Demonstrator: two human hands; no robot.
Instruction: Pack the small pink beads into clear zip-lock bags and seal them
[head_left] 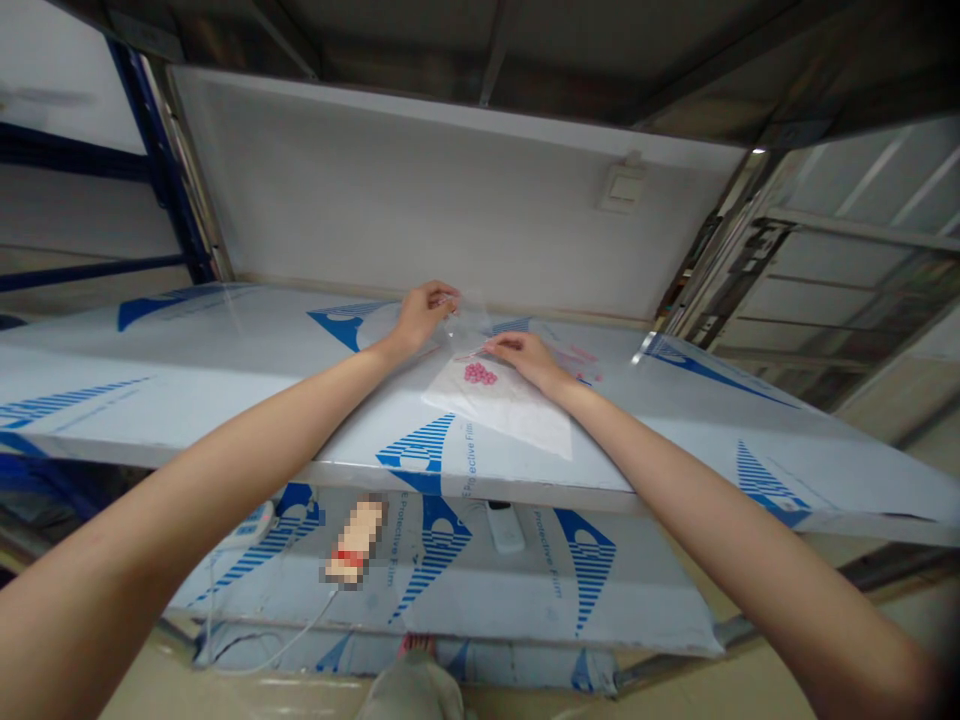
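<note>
Your left hand [424, 315]: fingers pinched together on a corner of a clear plastic bag [469, 320]. Your right hand [521, 358]: on the bag's edge, grip unclear, just beside small pink pieces [480, 374]. Below both hands: film-covered shelf [225, 400].

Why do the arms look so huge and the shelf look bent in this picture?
In the head view, a very wide lens seems to stretch things: the left arm and right arm swell toward the corners, the shelf edge bows, and a blocky pixelated patch hides something below.

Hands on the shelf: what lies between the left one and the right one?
The head view shows the clear top of a plastic bag between the left hand and the right hand.
</note>
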